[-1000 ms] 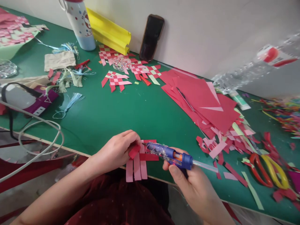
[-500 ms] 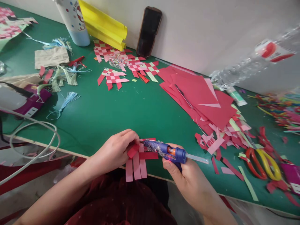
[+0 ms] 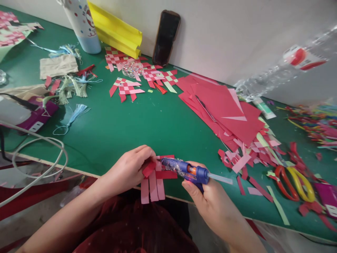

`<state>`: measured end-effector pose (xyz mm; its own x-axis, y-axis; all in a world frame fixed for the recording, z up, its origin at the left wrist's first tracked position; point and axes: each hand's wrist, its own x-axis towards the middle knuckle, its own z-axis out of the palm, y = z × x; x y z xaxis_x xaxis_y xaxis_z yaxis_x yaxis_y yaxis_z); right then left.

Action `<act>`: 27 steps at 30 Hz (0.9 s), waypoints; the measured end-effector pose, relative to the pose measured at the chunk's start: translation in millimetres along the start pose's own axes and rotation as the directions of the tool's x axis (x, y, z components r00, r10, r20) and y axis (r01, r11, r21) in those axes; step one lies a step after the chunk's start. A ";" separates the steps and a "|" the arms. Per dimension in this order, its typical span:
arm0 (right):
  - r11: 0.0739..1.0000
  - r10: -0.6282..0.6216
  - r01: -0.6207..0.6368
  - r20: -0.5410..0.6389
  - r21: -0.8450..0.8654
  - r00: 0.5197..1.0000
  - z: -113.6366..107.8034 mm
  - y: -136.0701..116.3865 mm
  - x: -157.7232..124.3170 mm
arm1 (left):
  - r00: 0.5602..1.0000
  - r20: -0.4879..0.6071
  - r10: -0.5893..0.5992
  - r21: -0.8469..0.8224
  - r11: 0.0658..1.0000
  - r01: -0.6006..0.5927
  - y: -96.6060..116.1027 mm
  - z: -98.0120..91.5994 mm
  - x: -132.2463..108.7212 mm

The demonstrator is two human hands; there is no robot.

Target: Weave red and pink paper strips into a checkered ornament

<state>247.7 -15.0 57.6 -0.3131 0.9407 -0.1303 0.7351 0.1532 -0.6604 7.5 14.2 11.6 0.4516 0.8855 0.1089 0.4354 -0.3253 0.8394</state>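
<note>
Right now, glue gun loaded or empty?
Loaded: a translucent glue stick juts from the rear of the glue gun in the right hand.

We can read no text for certain: dark lettering on the dotted white-and-blue bottle, the sticker on the blue plastic glue gun and the red-and-white label on the clear plastic bottle are illegible.

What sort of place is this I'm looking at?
Probably a paper-craft workspace, perhaps a small workshop or classroom: there's a blue glue gun in the right hand, with woven paper pieces and scissors on the green tabletop.
</note>
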 end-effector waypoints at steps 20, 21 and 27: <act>0.999 -0.003 0.004 0.026 -0.032 1.000 -1.1 -1.4 -1.8 | 1.000 -0.004 -0.007 0.027 1.000 0.007 0.7 0.8 0.1; 0.999 0.001 0.000 0.028 -0.036 1.000 -1.1 -1.4 -2.2 | 1.000 -0.005 -0.014 0.036 0.999 0.014 0.8 1.0 0.2; 0.995 0.048 -0.039 0.096 -0.097 0.994 -3.8 -7.8 -3.7 | 0.996 -0.032 -0.084 0.062 0.994 0.085 1.5 2.7 1.0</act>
<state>245.4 -18.5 66.0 -0.3338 0.9137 -0.2320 0.8013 0.1454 -0.5803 10.7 13.7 11.5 0.3883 0.9199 0.0556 0.5200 -0.2685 0.8109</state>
